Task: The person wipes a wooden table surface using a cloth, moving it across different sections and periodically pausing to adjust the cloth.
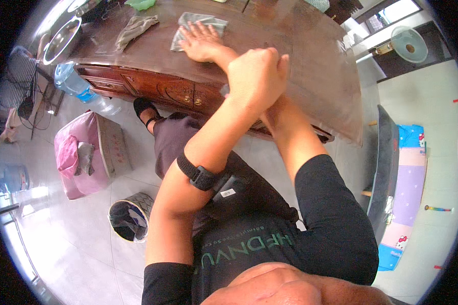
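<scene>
My right hand (201, 42) lies flat, fingers spread, on a grey cloth (218, 23) on the dark wooden tabletop (309, 72). Crossing over my right forearm (286, 122) is my left hand (257, 78), its fingers curled under and its palm hidden. Whether it holds anything is not visible. A small grey object (224, 90) shows at the edge of my left wrist, too little to name. Left of the grey cloth lies a crumpled beige cloth (136, 31). A black strap (198, 175) circles my left arm near the elbow.
Carved drawer fronts (164, 89) run below the tabletop. A metal basin (63, 40) and green dish (140, 4) stand on its left part. On the floor are a water bottle (74, 82), pink-covered stool (82, 152) and waste bin (149, 202). A fan-like object (400, 45) stands right.
</scene>
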The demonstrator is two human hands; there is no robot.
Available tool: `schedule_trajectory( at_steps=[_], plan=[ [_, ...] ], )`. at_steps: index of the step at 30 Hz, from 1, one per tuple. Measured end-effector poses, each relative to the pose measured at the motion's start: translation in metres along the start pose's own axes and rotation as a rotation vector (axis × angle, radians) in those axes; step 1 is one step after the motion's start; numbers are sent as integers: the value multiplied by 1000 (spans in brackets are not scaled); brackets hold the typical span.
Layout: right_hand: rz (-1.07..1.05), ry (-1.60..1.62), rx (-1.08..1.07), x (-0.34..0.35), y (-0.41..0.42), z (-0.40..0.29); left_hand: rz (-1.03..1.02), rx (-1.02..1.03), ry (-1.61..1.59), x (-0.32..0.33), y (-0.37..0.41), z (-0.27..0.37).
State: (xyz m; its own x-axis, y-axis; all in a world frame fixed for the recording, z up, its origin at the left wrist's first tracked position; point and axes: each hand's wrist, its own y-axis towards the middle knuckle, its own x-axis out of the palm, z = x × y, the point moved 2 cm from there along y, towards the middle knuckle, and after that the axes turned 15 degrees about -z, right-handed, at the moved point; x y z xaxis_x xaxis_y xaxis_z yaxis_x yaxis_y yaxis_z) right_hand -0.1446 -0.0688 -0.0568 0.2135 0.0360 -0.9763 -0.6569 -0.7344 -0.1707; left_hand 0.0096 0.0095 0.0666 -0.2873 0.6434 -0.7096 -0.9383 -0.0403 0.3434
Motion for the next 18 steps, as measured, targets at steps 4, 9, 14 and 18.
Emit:
schedule_trajectory(
  at_steps=[4,9,14,18],
  plan=[
    [253,-125,-81,30,-3,6,45,-86,14,-3,12,3],
    [347,-129,-155,30,-60,26,132,-147,31,7,14,-10],
    [256,-121,-95,20,-198,95,-64,-235,-6,27,14,-1],
    [183,-173,171,16,-300,164,-272,-222,96,50,10,-7]
  ],
)
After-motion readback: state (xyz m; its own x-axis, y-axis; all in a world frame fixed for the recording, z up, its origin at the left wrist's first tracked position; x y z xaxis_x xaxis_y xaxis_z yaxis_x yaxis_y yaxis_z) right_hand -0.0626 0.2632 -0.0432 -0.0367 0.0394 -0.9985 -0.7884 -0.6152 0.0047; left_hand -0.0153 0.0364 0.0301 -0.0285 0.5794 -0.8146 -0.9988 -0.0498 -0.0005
